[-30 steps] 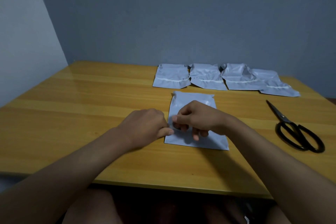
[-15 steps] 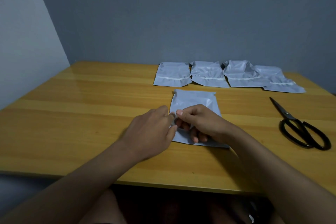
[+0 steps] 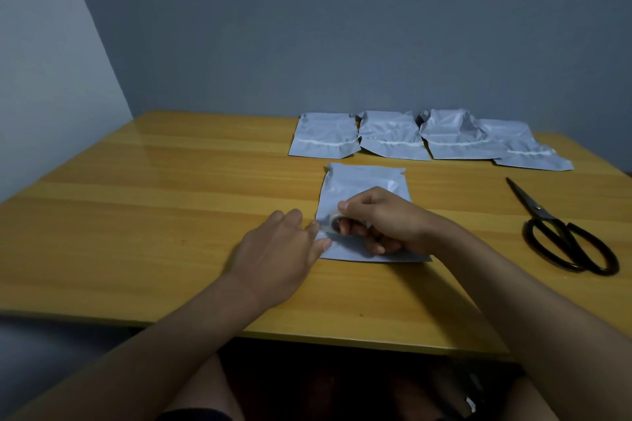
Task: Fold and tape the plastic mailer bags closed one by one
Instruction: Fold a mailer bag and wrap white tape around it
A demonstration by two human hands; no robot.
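A pale grey plastic mailer bag lies flat on the wooden table in front of me. My right hand hovers over the bag's lower half and grips a small roll of clear tape, fingers curled through and round it. My left hand is at the bag's left edge, its fingertips pinching at the tape's loose end beside the roll. The lower middle of the bag is hidden under my right hand.
Several folded mailer bags with white tape strips lie in a row at the back of the table. Black scissors lie shut at the right. A grey wall stands behind the table, and its front edge is near my arms.
My left hand has slid right to meet the right hand at the bag's left edge, and its fingers have loosened. The tape roll now shows between the hands.
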